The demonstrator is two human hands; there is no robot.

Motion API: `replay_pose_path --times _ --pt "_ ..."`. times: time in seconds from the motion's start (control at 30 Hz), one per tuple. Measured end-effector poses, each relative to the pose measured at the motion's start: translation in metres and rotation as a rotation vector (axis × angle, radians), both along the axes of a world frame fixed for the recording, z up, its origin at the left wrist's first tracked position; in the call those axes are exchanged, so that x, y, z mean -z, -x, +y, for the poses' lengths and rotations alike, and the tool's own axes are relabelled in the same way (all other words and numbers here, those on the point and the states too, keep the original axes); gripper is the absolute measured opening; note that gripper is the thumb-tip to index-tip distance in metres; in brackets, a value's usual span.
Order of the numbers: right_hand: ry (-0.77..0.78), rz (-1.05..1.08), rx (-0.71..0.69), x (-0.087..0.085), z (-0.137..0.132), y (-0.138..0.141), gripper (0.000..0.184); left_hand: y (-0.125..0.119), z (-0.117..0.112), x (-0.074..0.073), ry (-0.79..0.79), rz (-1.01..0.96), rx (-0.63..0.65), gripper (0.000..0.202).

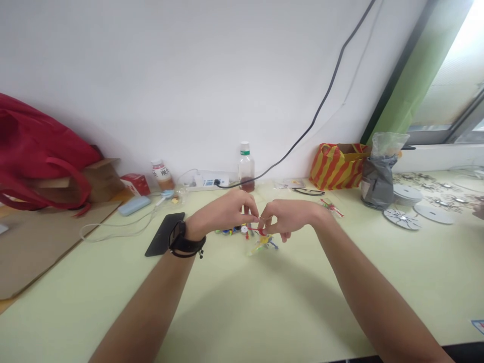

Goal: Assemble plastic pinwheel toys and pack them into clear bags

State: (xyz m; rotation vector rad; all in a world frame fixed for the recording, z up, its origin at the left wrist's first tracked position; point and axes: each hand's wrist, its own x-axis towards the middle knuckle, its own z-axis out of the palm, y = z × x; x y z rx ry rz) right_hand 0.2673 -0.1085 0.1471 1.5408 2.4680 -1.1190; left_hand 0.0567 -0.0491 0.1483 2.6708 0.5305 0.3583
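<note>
Over the middle of the table, my left hand and my right hand meet with their fingertips almost touching. A thin red cord runs just below the fingertips, and my right hand pinches it. The fingers of my left hand are closed beside it, but what they hold is too small to make out. Beneath my right hand lies a clear packet with yellow and blue pieces. Small spools in several colours sit behind my left hand, partly hidden by it.
A black phone lies near my left wrist. Behind my hands stands a clear bottle against the wall. To the right are a striped bag, a grey bag and round discs. A red bag sits at left.
</note>
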Motion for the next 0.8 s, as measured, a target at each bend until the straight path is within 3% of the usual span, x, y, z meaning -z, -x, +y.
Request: replay_pose_path --times 0.17,0.3,0.8 --pt "-0.004 0.004 -0.007 -0.0003 -0.001 -0.0033 0.037 -0.0003 0.0013 0.0002 0.05 0.022 0.006 0.015" --pt "-0.029 0.106 0.016 -0.0029 0.0001 -0.0049 0.03 -0.0002 0.0014 -0.0002 0.075 0.013 0.025 0.016" --pt "0.111 0.066 -0.053 -0.0036 0.0004 -0.0038 0.036 0.0012 0.0032 0.0006 0.111 0.007 0.028 0.014"
